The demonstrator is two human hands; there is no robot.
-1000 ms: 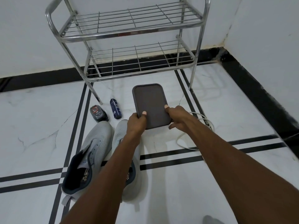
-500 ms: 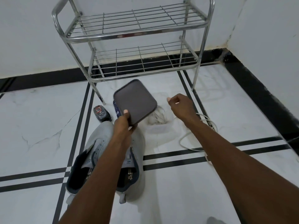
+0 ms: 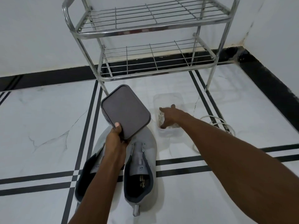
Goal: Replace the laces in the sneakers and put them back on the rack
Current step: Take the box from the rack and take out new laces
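Left hand [image 3: 115, 139]: gripped the near corner of a dark grey lid [image 3: 125, 111], thumb on the top face, remaining fingers underneath and hidden.
Lid: held tilted in the centre of the frame, above the toes of the sneakers, clear of the floor.
Right hand [image 3: 169, 116]: reached into a clear plastic box [image 3: 168, 98] right of centre; fingers spread wide, tips down inside the box. Whether they gripped anything could not be told.
Box: stood open on the floor, just right of the lid and just in front of the rack. Its contents appeared as a pale tangle below the fingers, too blurred to identify.
Sneakers [image 3: 142, 168]: a grey pair with dark lining, side by side on the floor at lower centre, toes pointing toward the rack. The left arm crossed over the left shoe. No laces were visible in the eyelets of the right shoe.
White cord [image 3: 216, 122]: looped on the floor to the right of the box, partly behind the right forearm.
Rack [image 3: 150, 34]: two-tier metal wire unit, upper centre of the frame, standing against the white wall.
Floor [image 3: 40, 118]: white marble tile with paired black stripes.
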